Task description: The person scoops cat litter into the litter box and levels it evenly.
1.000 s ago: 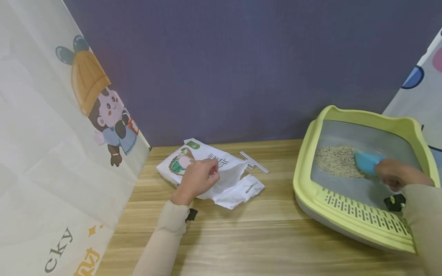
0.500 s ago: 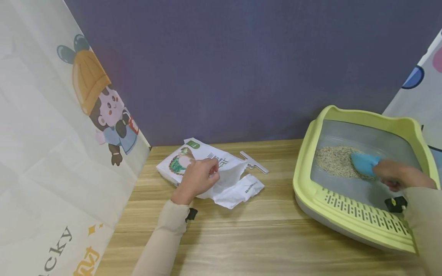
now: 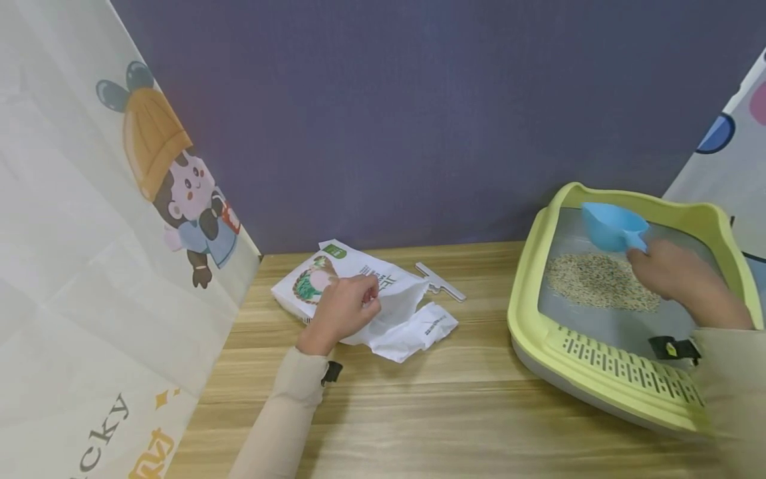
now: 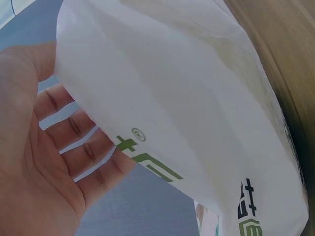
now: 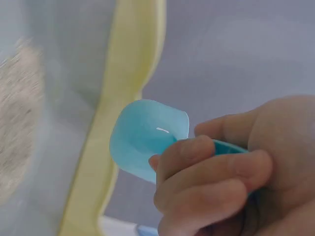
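At the right, my right hand (image 3: 673, 273) grips the handle of a light blue scoop (image 3: 613, 227), held above the litter tray. In the right wrist view the fingers curl round the handle and the bowl of the scoop (image 5: 145, 135) looks bare inside. Pale, speckled litter granules (image 3: 601, 283) lie in a heap on the grey floor of the yellow-rimmed litter tray (image 3: 528, 286). My left hand (image 3: 342, 309) pinches the top edge of a white printed bag (image 3: 413, 336), which lies on its side with its mouth open; the left wrist view shows the bag (image 4: 162, 98) between thumb and fingers.
A whitish sealing clip (image 3: 439, 283) lies behind the bag's mouth on the wooden table (image 3: 431, 412). A dark blue panel (image 3: 389, 120) stands along the back. A white sheet with a cartoon figure (image 3: 191, 179) hangs at the left.
My right hand has lifted the scoop out of the granules, up and toward the tray's back, and turned it. The litter heap shows more fully. My left hand and the bag have stayed put.
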{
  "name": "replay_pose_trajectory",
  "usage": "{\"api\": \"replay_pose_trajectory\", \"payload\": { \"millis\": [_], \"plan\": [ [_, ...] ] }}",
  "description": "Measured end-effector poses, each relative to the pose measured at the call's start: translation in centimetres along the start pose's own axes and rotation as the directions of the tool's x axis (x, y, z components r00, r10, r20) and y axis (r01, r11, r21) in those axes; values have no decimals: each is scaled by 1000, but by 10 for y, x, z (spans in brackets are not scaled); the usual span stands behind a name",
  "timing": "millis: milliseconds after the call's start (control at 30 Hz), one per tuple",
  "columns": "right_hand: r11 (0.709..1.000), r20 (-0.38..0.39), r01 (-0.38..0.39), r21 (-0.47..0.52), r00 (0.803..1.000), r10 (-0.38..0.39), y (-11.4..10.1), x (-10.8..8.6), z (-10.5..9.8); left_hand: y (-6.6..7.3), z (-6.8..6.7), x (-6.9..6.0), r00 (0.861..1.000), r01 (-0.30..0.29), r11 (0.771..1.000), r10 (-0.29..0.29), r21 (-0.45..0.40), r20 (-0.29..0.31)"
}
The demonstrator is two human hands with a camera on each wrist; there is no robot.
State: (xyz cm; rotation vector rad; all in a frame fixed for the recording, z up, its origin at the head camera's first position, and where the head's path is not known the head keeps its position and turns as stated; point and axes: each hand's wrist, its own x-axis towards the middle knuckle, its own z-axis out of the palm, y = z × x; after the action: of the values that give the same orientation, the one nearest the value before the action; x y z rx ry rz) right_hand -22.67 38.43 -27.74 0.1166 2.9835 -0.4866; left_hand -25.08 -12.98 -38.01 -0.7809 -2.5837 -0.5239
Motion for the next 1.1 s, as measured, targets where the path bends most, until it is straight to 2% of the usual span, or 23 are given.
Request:
{"api": "replay_pose_trajectory", "payload": {
  "millis": [133, 233, 400, 667, 800, 967, 1100],
  "plan": [
    [1000, -49, 25, -14, 998, -26, -32, -9, -1, 0, 0, 0, 1000, 7, 1000, -7, -3, 5],
    [999, -55, 36, 0, 998, -36, -55, -12, 4, 0, 0, -1, 1000, 11, 1000, -11, -6, 7],
    [989, -92, 131, 61, 988, -125, -94, -12, 23, 0, -1, -1, 1000, 11, 1000, -11, -3, 7],
    [950, -169, 257, 178, 959, -228, -157, -18, 72, 0, -1, -1, 1000, 4, 1000, -4, -2, -1],
    [937, -208, 269, 223, 952, -224, -181, -16, 103, 1, -2, 0, 1000, 1, 1000, -1, -5, -2],
    [920, -219, 266, 288, 953, -207, -200, -5, 145, 0, -1, 0, 1000, 3, 1000, -3, -7, -4],
    [898, -204, 260, 355, 959, -198, -204, 8, 172, 0, -1, 1, 1000, -5, 1000, 4, -8, -10]
  ]
}}
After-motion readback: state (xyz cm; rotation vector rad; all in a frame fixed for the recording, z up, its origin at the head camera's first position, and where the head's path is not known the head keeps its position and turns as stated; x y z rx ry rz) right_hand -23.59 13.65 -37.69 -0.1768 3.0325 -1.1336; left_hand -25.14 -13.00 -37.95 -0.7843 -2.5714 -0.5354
